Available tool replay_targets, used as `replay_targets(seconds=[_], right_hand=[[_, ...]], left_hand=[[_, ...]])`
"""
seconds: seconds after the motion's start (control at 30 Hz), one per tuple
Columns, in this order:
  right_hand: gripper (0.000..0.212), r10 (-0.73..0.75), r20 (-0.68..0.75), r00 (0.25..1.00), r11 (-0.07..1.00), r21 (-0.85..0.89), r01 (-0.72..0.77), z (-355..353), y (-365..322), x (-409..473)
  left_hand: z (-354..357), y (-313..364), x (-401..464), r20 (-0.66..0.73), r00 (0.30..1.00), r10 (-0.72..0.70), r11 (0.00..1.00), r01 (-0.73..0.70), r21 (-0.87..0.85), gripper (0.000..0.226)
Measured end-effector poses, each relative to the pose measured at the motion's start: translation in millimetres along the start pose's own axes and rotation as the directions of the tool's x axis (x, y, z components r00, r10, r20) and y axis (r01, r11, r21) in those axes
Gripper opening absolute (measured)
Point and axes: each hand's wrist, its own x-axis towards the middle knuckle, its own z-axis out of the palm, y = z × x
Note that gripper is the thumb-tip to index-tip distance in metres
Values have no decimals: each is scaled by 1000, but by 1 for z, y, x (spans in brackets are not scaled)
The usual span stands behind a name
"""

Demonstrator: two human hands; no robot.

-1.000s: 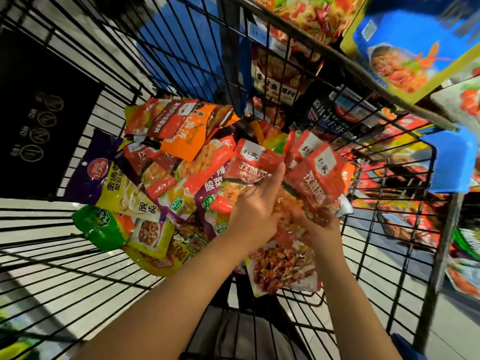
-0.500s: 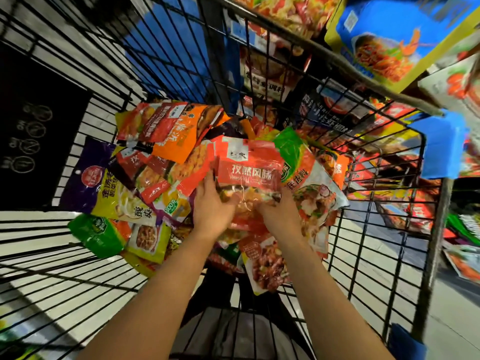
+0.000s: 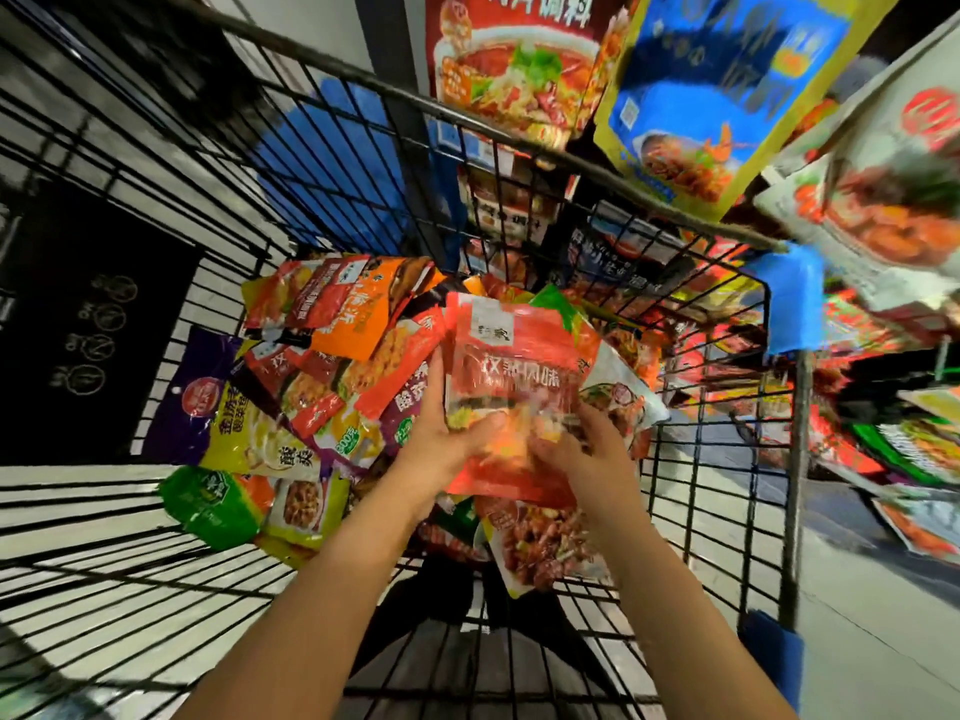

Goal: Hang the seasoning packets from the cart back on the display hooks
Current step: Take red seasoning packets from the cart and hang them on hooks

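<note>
Red packets (image 3: pixel 511 387), maybe stacked, gripped by left hand (image 3: pixel 441 444), right hand (image 3: pixel 587 449).

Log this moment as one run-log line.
stage: lifting from cart | left hand: grips red packets | right hand: grips red packets | hung: not yet

You're holding a glossy red plastic seasoning packet (image 3: pixel 511 392) with white characters upright over the black wire cart (image 3: pixel 332 163), its printed face toward you. Behind and left of it, a loose heap of orange, purple, yellow and green packets (image 3: pixel 291 387) lies overlapping in the cart. Far right, large blue and red packets (image 3: pixel 696 90) hang on display.
</note>
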Motion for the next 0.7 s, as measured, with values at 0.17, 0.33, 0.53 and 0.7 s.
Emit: replay_targets(seconds=[0.17,0.33,0.53,0.7], right_hand=[[62,-211,23,977,976,50,210,-13,-25,-41],[60,-330,-3,944,927,187,324,2,-46,-94],[57,-511,-169,843,806,248,538,-7,-64,-158],[59,-551,-392,737,716,231,659,-38,-66,-210]], left_hand=[[-8,20,-46,-55,988,144,978,-150,-141,100],[-19,47,-91,-43,949,312,937,-315,-153,98],[-22,69,-120,42,950,310,933,-295,-205,70],[9,87,-154,169,947,274,945,-232,-228,44]])
